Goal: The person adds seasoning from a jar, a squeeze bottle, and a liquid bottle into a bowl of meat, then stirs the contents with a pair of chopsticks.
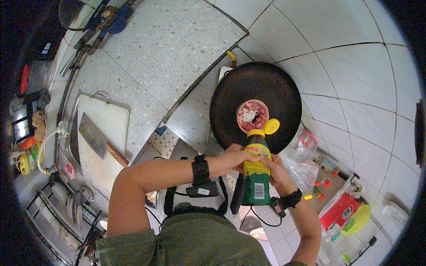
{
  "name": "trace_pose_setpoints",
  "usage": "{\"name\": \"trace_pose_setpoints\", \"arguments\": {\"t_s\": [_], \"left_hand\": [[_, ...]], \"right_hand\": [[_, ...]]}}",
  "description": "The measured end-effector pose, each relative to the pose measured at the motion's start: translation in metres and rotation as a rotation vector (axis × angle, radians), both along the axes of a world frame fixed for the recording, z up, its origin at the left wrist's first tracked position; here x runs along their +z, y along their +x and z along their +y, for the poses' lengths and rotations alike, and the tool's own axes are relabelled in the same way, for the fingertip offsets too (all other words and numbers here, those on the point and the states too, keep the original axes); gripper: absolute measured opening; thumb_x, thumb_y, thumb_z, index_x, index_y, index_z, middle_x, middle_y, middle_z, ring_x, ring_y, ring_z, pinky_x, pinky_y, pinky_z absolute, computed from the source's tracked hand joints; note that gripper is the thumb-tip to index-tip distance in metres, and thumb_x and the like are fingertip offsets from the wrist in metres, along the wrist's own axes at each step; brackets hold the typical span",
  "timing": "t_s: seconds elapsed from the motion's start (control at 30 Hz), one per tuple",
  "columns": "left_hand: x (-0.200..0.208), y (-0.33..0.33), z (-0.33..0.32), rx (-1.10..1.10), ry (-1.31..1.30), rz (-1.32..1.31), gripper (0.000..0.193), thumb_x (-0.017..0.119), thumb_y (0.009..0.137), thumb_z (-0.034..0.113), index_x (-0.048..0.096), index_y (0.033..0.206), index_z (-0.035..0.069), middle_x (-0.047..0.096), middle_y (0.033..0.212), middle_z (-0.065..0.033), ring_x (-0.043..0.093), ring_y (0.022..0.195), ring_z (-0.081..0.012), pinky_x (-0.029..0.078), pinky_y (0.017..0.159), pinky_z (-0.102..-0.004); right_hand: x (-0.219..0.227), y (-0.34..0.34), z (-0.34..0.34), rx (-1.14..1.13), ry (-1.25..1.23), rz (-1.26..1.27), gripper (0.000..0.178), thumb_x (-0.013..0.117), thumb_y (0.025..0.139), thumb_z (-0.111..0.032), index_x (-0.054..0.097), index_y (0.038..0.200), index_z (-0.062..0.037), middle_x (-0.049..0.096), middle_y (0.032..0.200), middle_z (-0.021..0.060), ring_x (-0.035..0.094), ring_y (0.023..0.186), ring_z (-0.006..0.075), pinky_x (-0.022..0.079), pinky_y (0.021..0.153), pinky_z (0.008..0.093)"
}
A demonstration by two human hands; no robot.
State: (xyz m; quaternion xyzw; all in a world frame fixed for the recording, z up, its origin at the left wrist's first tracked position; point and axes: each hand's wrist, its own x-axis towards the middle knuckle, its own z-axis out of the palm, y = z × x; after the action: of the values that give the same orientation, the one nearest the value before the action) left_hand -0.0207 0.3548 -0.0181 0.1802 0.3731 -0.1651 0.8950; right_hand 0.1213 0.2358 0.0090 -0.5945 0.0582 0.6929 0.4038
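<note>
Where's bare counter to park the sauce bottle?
Free: speckled countertop between the cutting board and the wok. Crowded: the board carries a cleaver; the sink side is cluttered; right of the bottle, plastic bag and packets.

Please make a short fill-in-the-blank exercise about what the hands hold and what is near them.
1. Both hands hold a sauce bottle whose yellow flip cap is ____.
2. The bottle is held above a black ____.
3. A cleaver lies on a white cutting ____.
4. A small bowl of meat sits ____ the wok.

Missing words: open; wok; board; inside
</note>
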Motion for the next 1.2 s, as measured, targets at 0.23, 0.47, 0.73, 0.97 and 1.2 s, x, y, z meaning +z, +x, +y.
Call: {"name": "trace_pose_setpoints", "arguments": {"t_s": [0.23, 0.47, 0.73, 0.97, 1.2], "left_hand": [[-0.004, -0.002, -0.006, -0.036, 0.008, 0.020, 0.034, 0.066, 0.078, 0.025, 0.059, 0.108, 0.010, 0.064, 0.095, -0.0024, 0.062, 0.082, -0.0134, 0.049, 0.065, -0.0284], [0.002, -0.005, -0.006, -0.088, 0.108, -0.020, 0.037, 0.067, 0.077, 0.025, 0.058, 0.108, 0.008, 0.064, 0.094, -0.0035, 0.063, 0.081, -0.0146, 0.050, 0.065, -0.0294], [-0.002, -0.005, -0.006, -0.032, 0.125, 0.017, 0.035, 0.067, 0.077, 0.021, 0.058, 0.106, 0.004, 0.065, 0.093, -0.0059, 0.064, 0.080, -0.0160, 0.053, 0.068, -0.0301], [-0.018, -0.006, -0.008, 0.028, 0.043, -0.007, 0.032, 0.066, 0.077, 0.019, 0.058, 0.105, 0.006, 0.065, 0.095, -0.0061, 0.065, 0.080, -0.0170, 0.054, 0.068, -0.0314], [-0.011, -0.008, -0.003, 0.018, 0.055, 0.012, 0.032, 0.066, 0.077, 0.018, 0.058, 0.106, 0.006, 0.065, 0.096, -0.0053, 0.065, 0.081, -0.0165, 0.053, 0.069, -0.0314]], "right_hand": [[-0.001, -0.003, -0.007, -0.038, 0.015, 0.011, 0.034, 0.059, 0.086, -0.017, 0.050, 0.111, 0.0042, 0.061, 0.101, 0.0114, 0.062, 0.087, 0.0188, 0.052, 0.076, 0.0299], [0.005, -0.011, -0.012, -0.010, 0.075, -0.131, 0.036, 0.060, 0.085, -0.017, 0.050, 0.113, 0.0043, 0.061, 0.102, 0.0106, 0.062, 0.087, 0.0177, 0.051, 0.077, 0.0298], [-0.007, -0.014, -0.013, -0.030, 0.110, -0.135, 0.037, 0.061, 0.084, -0.020, 0.051, 0.111, 0.0036, 0.061, 0.100, 0.0098, 0.061, 0.085, 0.0166, 0.050, 0.075, 0.0283], [-0.013, -0.017, -0.007, -0.089, 0.078, -0.087, 0.033, 0.060, 0.085, -0.016, 0.051, 0.110, 0.0033, 0.062, 0.099, 0.0093, 0.062, 0.082, 0.0168, 0.051, 0.072, 0.0282], [-0.017, -0.020, -0.009, -0.096, 0.078, -0.112, 0.032, 0.059, 0.085, -0.015, 0.051, 0.110, 0.0035, 0.062, 0.098, 0.0092, 0.062, 0.082, 0.0167, 0.052, 0.072, 0.0284]]}}
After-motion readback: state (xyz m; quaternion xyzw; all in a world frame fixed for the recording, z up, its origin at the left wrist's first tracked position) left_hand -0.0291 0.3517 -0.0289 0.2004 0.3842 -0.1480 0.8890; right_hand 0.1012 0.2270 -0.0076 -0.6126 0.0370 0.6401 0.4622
